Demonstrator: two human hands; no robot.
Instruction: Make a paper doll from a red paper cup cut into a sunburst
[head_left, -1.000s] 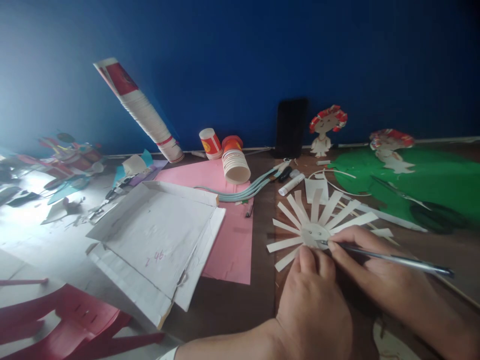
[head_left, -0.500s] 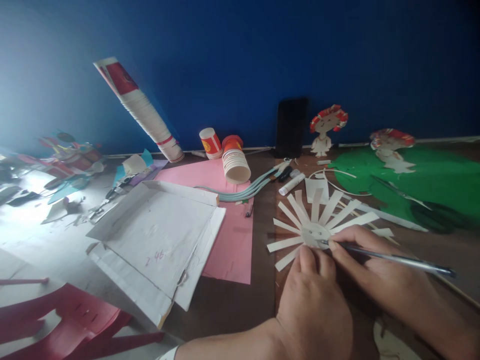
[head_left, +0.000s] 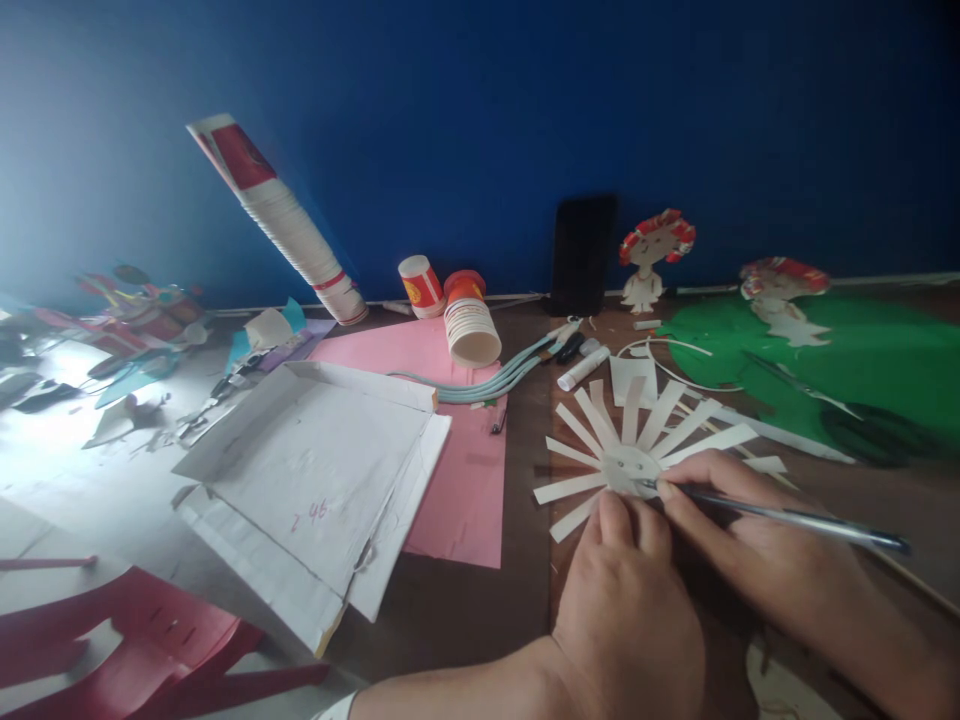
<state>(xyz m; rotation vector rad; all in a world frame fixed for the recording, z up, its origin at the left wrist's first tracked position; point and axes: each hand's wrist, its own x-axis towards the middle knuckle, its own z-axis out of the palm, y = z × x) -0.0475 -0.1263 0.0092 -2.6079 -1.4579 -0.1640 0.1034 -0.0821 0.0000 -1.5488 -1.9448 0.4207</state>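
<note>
A white paper cutout [head_left: 619, 470] lies on the brown table, a round face with two drawn eyes and long strips fanning out around it. My left hand [head_left: 630, 590] has its fingers bent and pressed on the cutout's lower edge, pinning it. Between the thumb and fingers of my right hand [head_left: 757, 520] is a ballpoint pen [head_left: 795, 518], its tip touching the face below the eyes. Under my right forearm, part of another pale paper piece [head_left: 787, 685] shows. Beyond the strips lie a small white paper square [head_left: 634, 380] and a glue stick [head_left: 583, 368].
Scissors [head_left: 806, 385] rest on green paper [head_left: 900, 340] at right. Two paper dolls [head_left: 646, 265] and a phone [head_left: 583, 255] stand along the blue wall. Left are a white box lid [head_left: 300, 470], pink paper [head_left: 465, 500], paper cups [head_left: 472, 330], a leaning cup stack [head_left: 289, 230] and a red chair [head_left: 157, 640].
</note>
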